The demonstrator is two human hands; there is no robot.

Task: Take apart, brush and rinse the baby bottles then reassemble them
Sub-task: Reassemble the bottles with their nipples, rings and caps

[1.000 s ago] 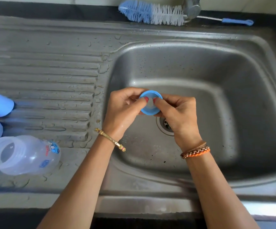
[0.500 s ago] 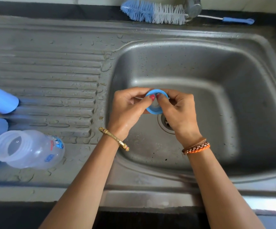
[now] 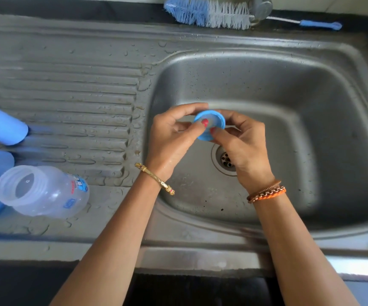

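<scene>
Now both hands, left [image 3: 174, 138] and right [image 3: 242, 149], pinch the light, stiff, wet blue ring [image 3: 217, 120] by its rim, probably slippery.

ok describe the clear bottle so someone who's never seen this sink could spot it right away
Start at the steel sink's ribbed draining board, left of the basin. At its near left corner the clear bottle lies on its side, its open threaded neck toward the camera. Unlike the solid blue pieces beside it, it is see-through with small printed pictures.
</scene>
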